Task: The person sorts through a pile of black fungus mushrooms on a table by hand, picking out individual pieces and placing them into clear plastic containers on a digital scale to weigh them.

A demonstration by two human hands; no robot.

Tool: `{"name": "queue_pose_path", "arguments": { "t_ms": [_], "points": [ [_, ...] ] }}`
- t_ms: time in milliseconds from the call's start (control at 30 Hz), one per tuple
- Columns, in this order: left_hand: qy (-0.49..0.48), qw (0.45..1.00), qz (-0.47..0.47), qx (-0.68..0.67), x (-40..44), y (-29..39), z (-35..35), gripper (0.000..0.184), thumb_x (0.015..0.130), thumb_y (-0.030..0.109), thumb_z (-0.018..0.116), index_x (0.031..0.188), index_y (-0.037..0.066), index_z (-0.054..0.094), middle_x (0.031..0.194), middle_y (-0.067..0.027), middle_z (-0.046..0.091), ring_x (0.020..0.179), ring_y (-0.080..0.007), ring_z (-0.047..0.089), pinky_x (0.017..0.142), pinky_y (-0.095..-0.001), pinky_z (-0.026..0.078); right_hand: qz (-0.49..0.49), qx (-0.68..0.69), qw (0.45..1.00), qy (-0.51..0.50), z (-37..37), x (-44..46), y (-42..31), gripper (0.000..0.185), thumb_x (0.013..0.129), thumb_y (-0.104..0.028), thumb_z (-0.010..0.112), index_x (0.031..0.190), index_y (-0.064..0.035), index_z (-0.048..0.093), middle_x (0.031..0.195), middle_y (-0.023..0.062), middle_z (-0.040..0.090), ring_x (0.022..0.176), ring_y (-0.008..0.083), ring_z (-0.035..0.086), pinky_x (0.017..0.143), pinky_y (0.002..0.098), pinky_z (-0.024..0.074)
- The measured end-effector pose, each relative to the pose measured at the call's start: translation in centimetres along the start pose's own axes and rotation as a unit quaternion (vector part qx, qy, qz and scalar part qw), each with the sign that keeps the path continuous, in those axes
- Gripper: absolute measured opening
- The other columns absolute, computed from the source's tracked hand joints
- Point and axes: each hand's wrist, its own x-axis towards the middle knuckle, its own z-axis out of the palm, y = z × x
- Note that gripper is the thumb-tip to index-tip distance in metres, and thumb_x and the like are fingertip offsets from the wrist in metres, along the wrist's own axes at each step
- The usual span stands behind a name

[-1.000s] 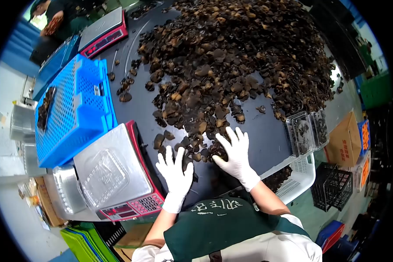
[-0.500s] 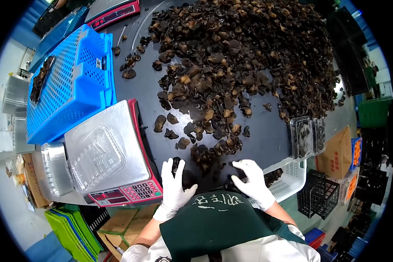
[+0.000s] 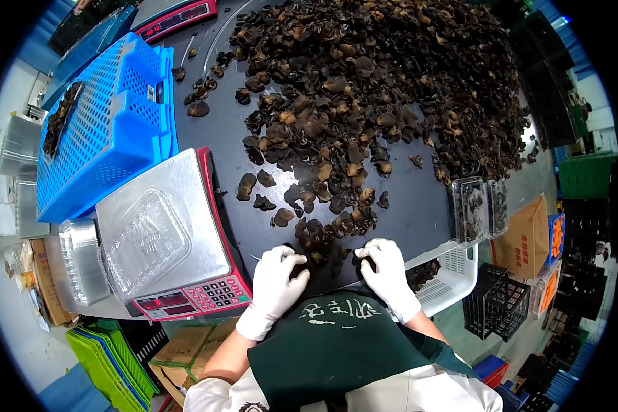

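Note:
A large heap of dark brown fungus pieces (image 3: 378,89) covers the dark tabletop (image 3: 419,213), thinning toward me. My left hand (image 3: 279,281), in a white glove, is at the table's near edge with its fingers curled in beside some dark pieces. My right hand (image 3: 386,272), also gloved, is opposite it, fingers bent together at a dark piece. A small cluster of fungus (image 3: 316,235) sits just beyond and between the hands. What lies under the fingertips is mostly hidden.
At left are a scale (image 3: 165,220) bearing a clear plastic container, a blue crate (image 3: 117,123) and stacked clear trays (image 3: 82,261). Filled clear boxes (image 3: 470,211) stand at right above a white basket (image 3: 453,278). A cardboard box (image 3: 522,240) is farther right.
Both hands have drawn back from the pile to the near edge, bringing a cluster of fungus closer. Their spread fingers have since curled inward.

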Motion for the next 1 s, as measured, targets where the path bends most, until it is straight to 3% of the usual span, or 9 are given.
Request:
{"name": "queue_pose_path", "arguments": {
  "t_ms": [100, 167, 367, 433, 533, 567, 633, 700, 1000],
  "points": [
    [0.011, 0.999, -0.009, 0.037, 2.2, -0.1, 0.0, 0.013, 0.074, 0.006, 0.068, 0.087, 0.007, 0.066, 0.085, -0.0087, 0.06, 0.084, -0.0279, 0.057, 0.073, -0.0364, 0.047, -0.049, -0.021, 0.999, -0.001, -0.6, 1.1, -1.7, 0.015, 0.073, -0.012, 0.066, 0.088, -0.0102, 0.067, 0.077, 0.0053, 0.06, 0.074, 0.0264, 0.055, 0.067, 0.0374, 0.0434],
    [0.067, 0.997, 0.017, 0.042, 3.8, -0.8, 0.7, 0.01, 0.077, 0.005, 0.067, 0.087, 0.008, 0.066, 0.079, -0.0073, 0.059, 0.077, -0.0268, 0.056, 0.07, -0.035, 0.046, -0.003, -0.031, 0.988, -0.15, 0.0, 1.0, -2.3, 0.023, 0.078, -0.026, 0.066, 0.097, -0.0118, 0.07, 0.075, 0.0067, 0.061, 0.071, 0.0234, 0.061, 0.066, 0.0365, 0.0459],
    [0.029, 0.979, 0.032, 0.201, 7.3, -2.0, 2.5, 0.026, 0.078, 0.009, 0.065, 0.103, 0.012, 0.065, 0.084, -0.0067, 0.055, 0.076, -0.0257, 0.054, 0.067, -0.0356, 0.045, -0.065, -0.098, 0.986, -0.116, 3.4, 0.5, -1.5, 0.028, 0.078, -0.029, 0.066, 0.101, -0.0127, 0.069, 0.075, 0.0093, 0.064, 0.068, 0.0238, 0.064, 0.062, 0.036, 0.0499],
    [0.033, 0.973, 0.049, 0.222, 7.4, -3.2, 2.8, 0.035, 0.077, 0.008, 0.062, 0.111, 0.014, 0.063, 0.086, -0.0067, 0.054, 0.076, -0.0254, 0.053, 0.065, -0.0359, 0.045, -0.069, -0.044, 0.992, -0.096, 1.8, 0.8, -1.8, 0.022, 0.078, -0.02, 0.065, 0.098, -0.011, 0.069, 0.076, 0.0085, 0.064, 0.061, 0.0211, 0.062, 0.059, 0.033, 0.0495],
    [0.03, 0.976, 0.069, 0.204, 7.5, -3.8, 2.1, 0.034, 0.075, 0.007, 0.059, 0.108, 0.015, 0.065, 0.084, -0.0058, 0.054, 0.076, -0.0251, 0.053, 0.065, -0.0348, 0.045, 0.111, 0.179, 0.968, -0.134, -2.7, 1.1, -1.9, 0.025, 0.074, -0.002, 0.054, 0.096, -0.0059, 0.067, 0.08, 0.0072, 0.065, 0.061, 0.0168, 0.057, 0.063, 0.0285, 0.0484],
    [0.022, 0.977, 0.066, 0.203, 7.7, -4.1, 2.0, 0.033, 0.076, 0.008, 0.06, 0.107, 0.015, 0.066, 0.083, -0.0052, 0.055, 0.075, -0.0246, 0.053, 0.065, -0.0343, 0.045, 0.052, 0.212, 0.968, -0.121, -3.3, 0.7, 0.0, 0.026, 0.074, -0.002, 0.054, 0.096, -0.0053, 0.067, 0.085, 0.009, 0.065, 0.068, 0.0208, 0.06, 0.065, 0.0302, 0.0492],
    [0.028, 0.976, 0.05, 0.212, 7.8, -4.0, 2.2, 0.031, 0.075, 0.01, 0.063, 0.106, 0.015, 0.066, 0.083, -0.0052, 0.055, 0.076, -0.0241, 0.054, 0.065, -0.0346, 0.045, -0.037, 0.132, 0.957, -0.256, -7.1, 0.5, 2.1, 0.029, 0.071, -0.005, 0.059, 0.098, -0.0052, 0.067, 0.092, 0.0118, 0.067, 0.084, 0.0287, 0.063, 0.078, 0.0356, 0.0506],
    [0.046, 0.976, 0.048, 0.209, 7.9, -4.3, 2.7, 0.028, 0.075, 0.011, 0.064, 0.102, 0.015, 0.067, 0.082, -0.0048, 0.054, 0.075, -0.0239, 0.054, 0.065, -0.035, 0.045, 0.143, 0.086, 0.906, -0.388, -10.1, -0.1, 1.8, 0.035, 0.069, -0.012, 0.065, 0.103, -0.0082, 0.069, 0.094, 0.0124, 0.067, 0.088, 0.03, 0.063, 0.082, 0.0368, 0.05],
    [0.071, 0.977, 0.025, 0.2, 8.1, -4.3, 2.9, 0.012, 0.072, 0.014, 0.068, 0.084, 0.014, 0.069, 0.078, -0.0031, 0.053, 0.077, -0.0242, 0.055, 0.069, -0.0374, 0.044, -0.068, -0.02, 0.995, -0.067, -2.5, 4.3, -1.2, 0.021, 0.079, -0.014, 0.064, 0.099, -0.0085, 0.067, 0.082, 0.0075, 0.06, 0.079, 0.0261, 0.057, 0.072, 0.0366, 0.0442]
  ]
}}
